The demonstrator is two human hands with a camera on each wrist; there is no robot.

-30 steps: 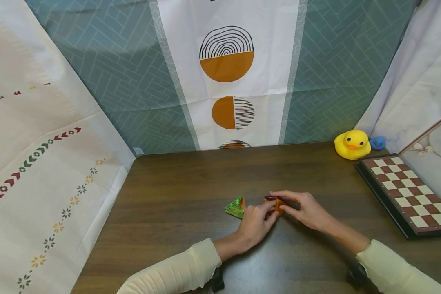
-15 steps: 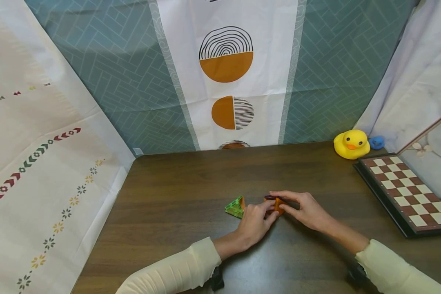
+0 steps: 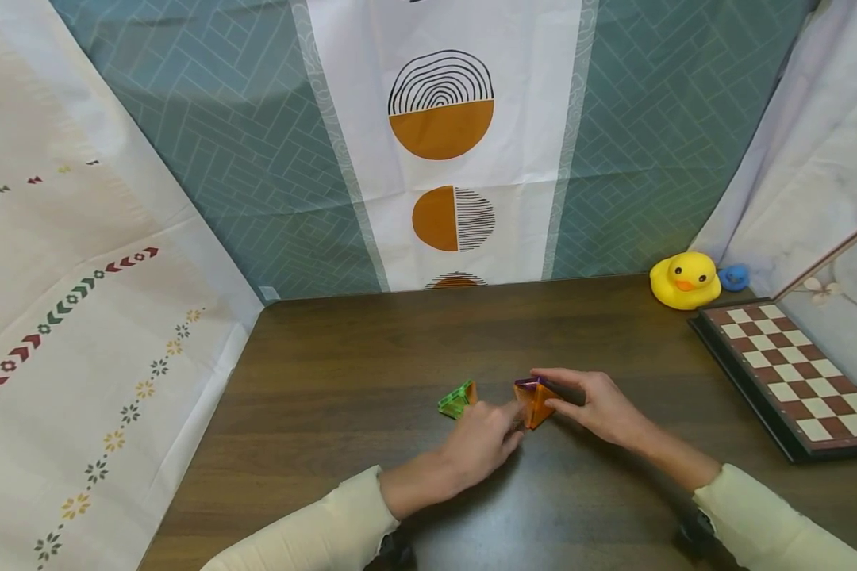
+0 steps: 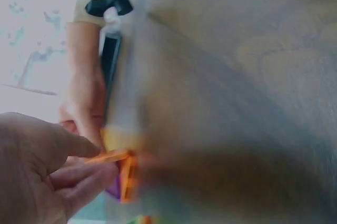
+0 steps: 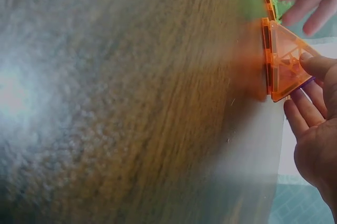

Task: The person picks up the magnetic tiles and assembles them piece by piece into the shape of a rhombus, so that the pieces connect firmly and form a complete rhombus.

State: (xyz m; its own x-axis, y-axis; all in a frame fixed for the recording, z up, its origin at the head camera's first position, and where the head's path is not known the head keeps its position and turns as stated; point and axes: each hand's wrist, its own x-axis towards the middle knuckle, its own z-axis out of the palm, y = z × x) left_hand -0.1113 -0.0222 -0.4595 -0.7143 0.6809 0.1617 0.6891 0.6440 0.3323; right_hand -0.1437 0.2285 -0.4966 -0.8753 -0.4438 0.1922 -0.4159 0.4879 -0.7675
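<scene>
Near the middle of the table, a small shape of translucent orange triangular magnetic tiles (image 3: 539, 408) stands with a purple tile (image 3: 531, 382) along its back. My right hand (image 3: 600, 404) holds it from the right, thumb on an orange face and fingers behind, as the right wrist view of the orange tile (image 5: 289, 63) shows. To the left, my left hand (image 3: 474, 444) hovers beside the shape with loosely extended fingers, holding nothing. Behind that hand, a similar green and orange tile shape (image 3: 457, 399) is partly hidden. The left wrist view is blurred.
A yellow rubber duck (image 3: 684, 281) and a small blue one (image 3: 734, 277) sit at the table's back right corner. Along the right side lies a checkered board (image 3: 793, 373). Patterned cloths hang behind the brown table (image 3: 343, 357) and at both sides.
My left hand has let go of the orange and purple tiles and drawn back to the left, uncovering more of them. The right hand keeps its hold with hardly any shift.
</scene>
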